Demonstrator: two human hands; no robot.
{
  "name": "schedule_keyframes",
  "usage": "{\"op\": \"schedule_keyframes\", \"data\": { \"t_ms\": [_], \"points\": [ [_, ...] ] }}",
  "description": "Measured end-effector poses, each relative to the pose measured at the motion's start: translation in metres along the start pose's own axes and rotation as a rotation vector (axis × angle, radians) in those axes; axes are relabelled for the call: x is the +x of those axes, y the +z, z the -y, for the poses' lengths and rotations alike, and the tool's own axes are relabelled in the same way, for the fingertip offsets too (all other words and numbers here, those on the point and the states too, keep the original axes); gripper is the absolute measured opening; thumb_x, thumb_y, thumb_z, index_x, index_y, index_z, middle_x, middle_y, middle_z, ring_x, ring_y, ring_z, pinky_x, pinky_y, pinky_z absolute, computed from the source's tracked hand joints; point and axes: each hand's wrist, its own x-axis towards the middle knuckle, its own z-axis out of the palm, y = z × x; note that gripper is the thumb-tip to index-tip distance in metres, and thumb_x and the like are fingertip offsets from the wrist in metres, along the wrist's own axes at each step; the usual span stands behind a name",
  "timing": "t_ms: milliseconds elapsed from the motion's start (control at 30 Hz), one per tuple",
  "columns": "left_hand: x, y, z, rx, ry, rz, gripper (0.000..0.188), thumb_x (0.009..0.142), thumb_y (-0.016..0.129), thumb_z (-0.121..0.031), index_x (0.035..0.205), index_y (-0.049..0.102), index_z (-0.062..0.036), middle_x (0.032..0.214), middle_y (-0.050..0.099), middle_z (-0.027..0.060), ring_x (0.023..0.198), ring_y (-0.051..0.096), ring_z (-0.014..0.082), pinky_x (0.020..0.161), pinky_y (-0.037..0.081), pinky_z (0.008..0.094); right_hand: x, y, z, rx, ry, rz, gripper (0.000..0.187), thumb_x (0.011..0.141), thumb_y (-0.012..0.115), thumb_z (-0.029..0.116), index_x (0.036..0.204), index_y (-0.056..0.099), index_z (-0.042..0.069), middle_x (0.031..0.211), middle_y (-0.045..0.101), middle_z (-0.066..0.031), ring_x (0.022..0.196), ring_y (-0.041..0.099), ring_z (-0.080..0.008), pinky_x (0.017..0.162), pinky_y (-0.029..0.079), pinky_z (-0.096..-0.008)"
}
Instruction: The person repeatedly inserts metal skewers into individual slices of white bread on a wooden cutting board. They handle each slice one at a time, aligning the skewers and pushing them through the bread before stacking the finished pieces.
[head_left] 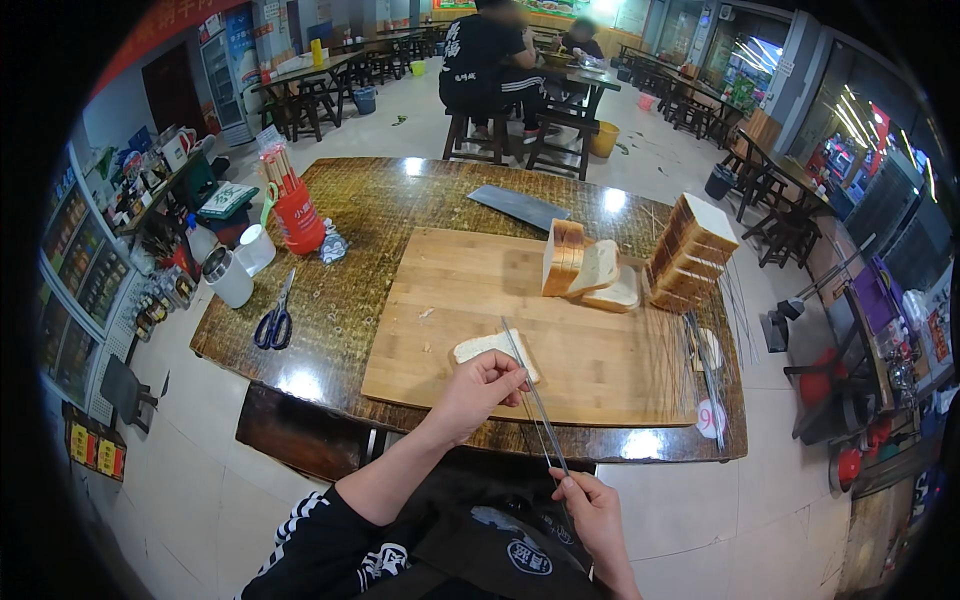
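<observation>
Two or so thin metal skewers (546, 428) slant between my hands. My left hand (476, 396) pinches them near their upper part, just over a slice of white bread (490, 347). My right hand (592, 508) grips their lower end, off the table's near edge. The slice lies flat on a wooden cutting board (450, 290), partly covered by my left hand; I cannot tell whether a skewer touches it. Farther back on the board, several cut bread slices (598, 268) lean together. To the right rises a tall pile of bread (692, 255) with skewers sticking out of it.
A cleaver (518, 206) lies behind the board. Dark-handled scissors (274, 320), a white cup (228, 279) and a red chopstick holder (297, 221) are at the left. Loose skewers (707, 360) cover the board's right edge. Beyond, people (490, 60) sit at another table.
</observation>
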Motion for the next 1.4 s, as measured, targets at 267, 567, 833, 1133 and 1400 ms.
{"op": "schedule_keyframes", "data": {
  "t_ms": [267,567,833,1133,1400],
  "points": [
    [-0.006,-0.002,0.002,-0.003,0.017,-0.04,0.011,0.097,0.062,-0.012,0.096,0.056,-0.0024,0.086,0.066,0.0059,0.072,0.058,0.0092,0.069,0.05,0.0233,0.002,-0.005,-0.01,-0.008,-0.142,-0.168,0.022,0.1,0.056,0.013,0.106,0.07,-0.002,0.086,0.067,-0.0043,0.078,0.059,-0.0096,0.072,0.046,-0.0236],
    [-0.024,-0.001,0.012,0.033,-0.043,-0.073,0.01,0.097,0.062,-0.011,0.096,0.056,-0.0032,0.085,0.066,0.0047,0.071,0.059,0.0084,0.067,0.049,0.0224,-0.023,-0.035,-0.012,0.153,0.044,0.16,0.018,0.092,0.065,0.003,0.109,0.066,-0.003,0.087,0.065,-0.0013,0.079,0.058,-0.0065,0.073,0.046,-0.0202],
    [-0.031,0.007,0.022,-0.047,-0.048,-0.076,0.01,0.097,0.061,-0.011,0.096,0.055,-0.0032,0.088,0.068,0.0065,0.072,0.059,0.0087,0.069,0.049,0.0218,-0.032,-0.04,-0.026,0.167,0.016,0.086,0.024,0.089,0.069,0.0,0.113,0.064,-0.002,0.085,0.058,0.0031,0.075,0.053,-0.002,0.066,0.043,-0.0162],
    [-0.03,-0.004,0.006,0.145,-0.072,-0.083,0.013,0.098,0.061,-0.013,0.101,0.059,-0.0007,0.089,0.067,0.0065,0.075,0.059,0.01,0.07,0.048,0.0234,-0.035,-0.057,-0.026,0.094,0.016,0.039,0.017,0.086,0.069,-0.006,0.103,0.071,-0.002,0.084,0.056,0.0023,0.071,0.051,-0.0033,0.062,0.041,-0.0185],
    [-0.008,-0.062,-0.006,1.103,0.224,-0.349,0.051,0.082,0.076,-0.023,0.125,0.059,-0.0033,0.127,0.056,0.0158,0.123,0.047,0.0356,0.106,0.038,0.0438,-0.049,-0.077,-0.031,-0.026,0.034,0.032,0.017,0.085,0.069,-0.008,0.101,0.073,-0.003,0.083,0.052,0.0006,0.07,0.051,-0.0051,0.061,0.042,-0.0193]
  ]
}}
